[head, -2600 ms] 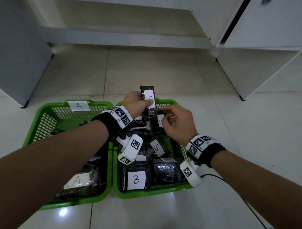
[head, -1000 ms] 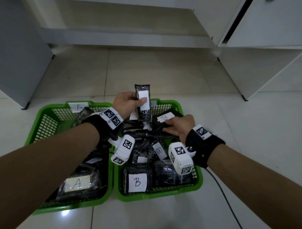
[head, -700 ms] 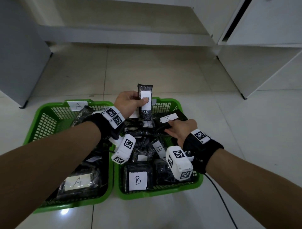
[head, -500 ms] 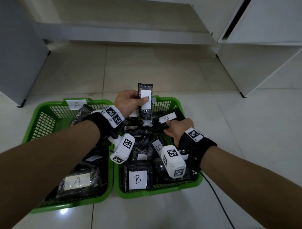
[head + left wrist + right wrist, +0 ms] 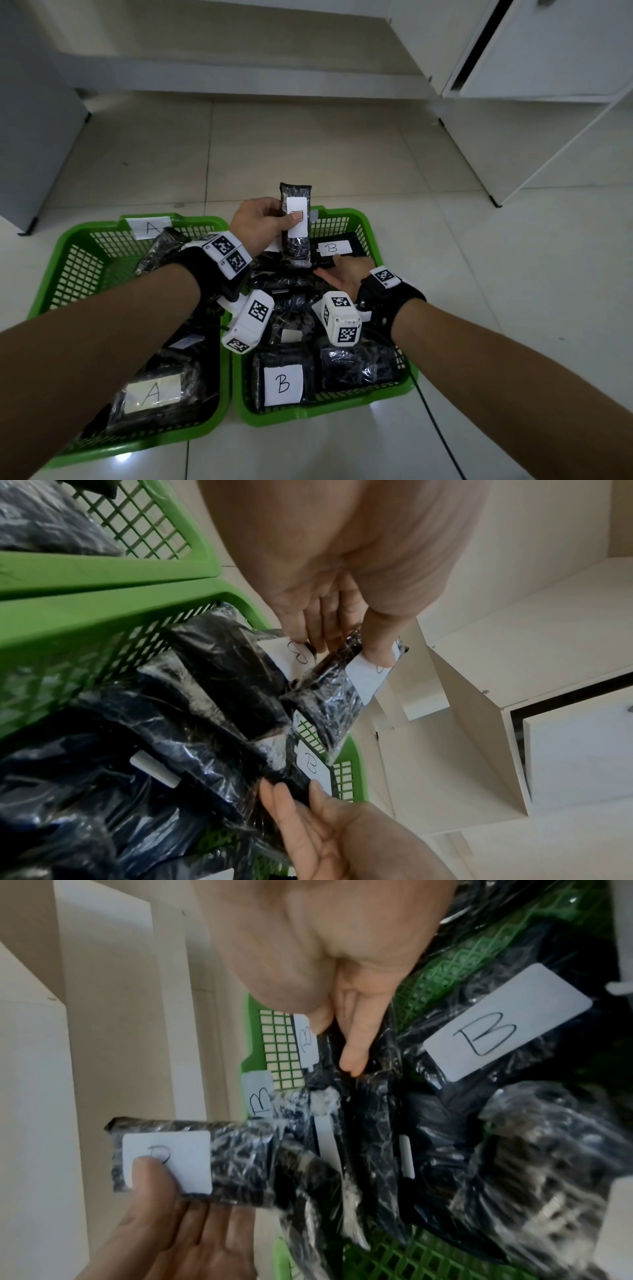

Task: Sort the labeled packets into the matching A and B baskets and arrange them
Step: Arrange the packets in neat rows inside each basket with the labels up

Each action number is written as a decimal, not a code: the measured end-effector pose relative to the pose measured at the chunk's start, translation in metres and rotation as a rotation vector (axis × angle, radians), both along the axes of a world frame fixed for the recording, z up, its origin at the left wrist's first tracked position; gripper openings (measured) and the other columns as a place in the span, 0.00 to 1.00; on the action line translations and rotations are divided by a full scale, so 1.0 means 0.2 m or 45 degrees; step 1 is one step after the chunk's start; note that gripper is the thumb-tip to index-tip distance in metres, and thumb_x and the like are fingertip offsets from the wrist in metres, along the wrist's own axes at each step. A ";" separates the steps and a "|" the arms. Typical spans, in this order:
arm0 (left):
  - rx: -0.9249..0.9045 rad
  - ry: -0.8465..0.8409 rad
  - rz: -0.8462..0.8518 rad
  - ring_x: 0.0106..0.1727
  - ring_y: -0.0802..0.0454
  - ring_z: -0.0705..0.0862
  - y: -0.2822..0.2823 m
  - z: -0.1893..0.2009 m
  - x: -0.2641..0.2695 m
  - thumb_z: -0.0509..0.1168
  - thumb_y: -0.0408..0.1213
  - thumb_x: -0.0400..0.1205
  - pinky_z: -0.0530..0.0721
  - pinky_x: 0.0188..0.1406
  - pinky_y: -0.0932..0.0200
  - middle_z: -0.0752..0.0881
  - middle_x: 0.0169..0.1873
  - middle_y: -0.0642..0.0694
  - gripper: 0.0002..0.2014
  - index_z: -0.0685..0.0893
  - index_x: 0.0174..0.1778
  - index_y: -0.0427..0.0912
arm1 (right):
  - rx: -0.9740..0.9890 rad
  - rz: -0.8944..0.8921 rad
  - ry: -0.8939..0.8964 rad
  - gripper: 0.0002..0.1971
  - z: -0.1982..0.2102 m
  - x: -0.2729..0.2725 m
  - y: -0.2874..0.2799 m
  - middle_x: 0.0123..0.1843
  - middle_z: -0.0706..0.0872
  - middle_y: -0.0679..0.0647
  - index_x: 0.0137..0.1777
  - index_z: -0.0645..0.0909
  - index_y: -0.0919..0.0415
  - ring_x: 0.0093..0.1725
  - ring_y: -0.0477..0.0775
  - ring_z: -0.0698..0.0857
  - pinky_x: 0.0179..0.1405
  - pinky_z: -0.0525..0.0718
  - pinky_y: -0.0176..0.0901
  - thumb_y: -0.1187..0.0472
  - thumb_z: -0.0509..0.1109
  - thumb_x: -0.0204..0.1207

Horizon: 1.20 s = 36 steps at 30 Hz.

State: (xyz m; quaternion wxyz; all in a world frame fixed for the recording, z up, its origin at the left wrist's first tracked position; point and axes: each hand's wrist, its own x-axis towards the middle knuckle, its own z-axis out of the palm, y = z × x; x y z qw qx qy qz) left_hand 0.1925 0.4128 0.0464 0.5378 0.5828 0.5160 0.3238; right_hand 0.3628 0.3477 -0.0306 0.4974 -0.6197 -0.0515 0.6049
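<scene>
**Right hand lowered to the far B packet while the upright packet is held**

Since the earlier frames, the right hand (image 5: 346,275) has been lowered from beside the raised packet into the B basket (image 5: 363,222), and a flat packet (image 5: 334,248) now lies at the far right corner with its B label facing up. That hand is turned palm up with its fingers fairly straight, the fingertips at the near edge of the flat packet; nothing is seen to be gripped, and the hand is judged to be nudging the packet square against the far wall.

An upright packet (image 5: 296,226) is pinched by the left hand (image 5: 260,224), thumb pressed on its white label and fingers behind it, above the far edge of the B basket. Its label, partly covered by the thumb, reads as a B in the right wrist view. The packet is probably kept raised so that a slot can be cleared beneath it first.

More black packets are heaped in the middle of the B basket, and one with a large B label (image 5: 283,383) lies at the near edge. This heap is what stands in the way of a tidy row. The A basket (image 5: 68,260) sits just beside, on the left, with an A packet (image 5: 152,394) at its near edge and another leaning at the far side. White cabinets (image 5: 548,68) stand well beyond on the tiled floor (image 5: 308,144).
</scene>
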 end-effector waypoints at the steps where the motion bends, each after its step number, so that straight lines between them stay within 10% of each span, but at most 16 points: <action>1: -0.005 -0.006 -0.003 0.47 0.49 0.90 0.00 0.00 0.00 0.78 0.39 0.75 0.86 0.62 0.48 0.93 0.45 0.45 0.12 0.90 0.51 0.38 | 0.017 0.033 0.001 0.25 0.00 0.00 0.00 0.77 0.75 0.66 0.82 0.61 0.53 0.37 0.45 0.93 0.45 0.91 0.42 0.67 0.61 0.88; 4: -0.010 -0.007 -0.017 0.47 0.49 0.90 -0.01 0.01 0.01 0.78 0.38 0.76 0.86 0.62 0.48 0.93 0.46 0.44 0.12 0.90 0.52 0.37 | -0.060 0.170 -0.171 0.11 0.08 0.00 -0.02 0.72 0.81 0.69 0.68 0.74 0.58 0.58 0.61 0.91 0.48 0.93 0.50 0.65 0.63 0.88; 7: -0.005 -0.001 -0.009 0.48 0.49 0.91 -0.01 0.01 0.01 0.78 0.39 0.76 0.86 0.61 0.50 0.93 0.46 0.45 0.12 0.90 0.52 0.37 | -0.116 0.473 -0.656 0.06 0.20 0.02 -0.03 0.55 0.90 0.70 0.45 0.79 0.63 0.48 0.65 0.94 0.43 0.94 0.55 0.64 0.69 0.84; 13: 0.032 0.031 0.021 0.45 0.51 0.90 -0.01 0.02 0.01 0.78 0.40 0.76 0.86 0.58 0.53 0.93 0.46 0.44 0.13 0.90 0.52 0.37 | -0.041 1.305 -2.101 0.08 0.36 0.00 0.00 0.40 0.86 0.56 0.41 0.83 0.63 0.43 0.58 0.88 0.44 0.90 0.49 0.62 0.79 0.71; 18: 0.063 0.047 -0.001 0.51 0.42 0.91 -0.04 -0.01 -0.01 0.78 0.39 0.76 0.86 0.61 0.40 0.92 0.47 0.42 0.13 0.89 0.52 0.36 | 0.099 1.577 -2.232 0.35 0.30 0.02 0.08 0.71 0.77 0.62 0.73 0.76 0.60 0.71 0.64 0.75 0.61 0.83 0.57 0.60 0.83 0.66; 23: 0.157 0.294 -0.119 0.51 0.52 0.90 -0.05 -0.07 -0.03 0.73 0.60 0.68 0.87 0.59 0.45 0.92 0.47 0.56 0.22 0.89 0.53 0.52 | 0.077 1.599 -2.237 0.27 0.26 0.04 0.11 0.61 0.86 0.59 0.66 0.83 0.58 0.64 0.62 0.84 0.57 0.87 0.55 0.60 0.83 0.66; 36: 0.251 0.428 -0.128 0.50 0.52 0.88 -0.07 -0.08 0.00 0.76 0.44 0.76 0.84 0.54 0.57 0.91 0.46 0.50 0.11 0.89 0.53 0.48 | 0.079 1.571 -2.303 0.18 0.20 0.00 0.06 0.69 0.77 0.59 0.69 0.83 0.56 0.69 0.62 0.75 0.54 0.81 0.53 0.60 0.71 0.79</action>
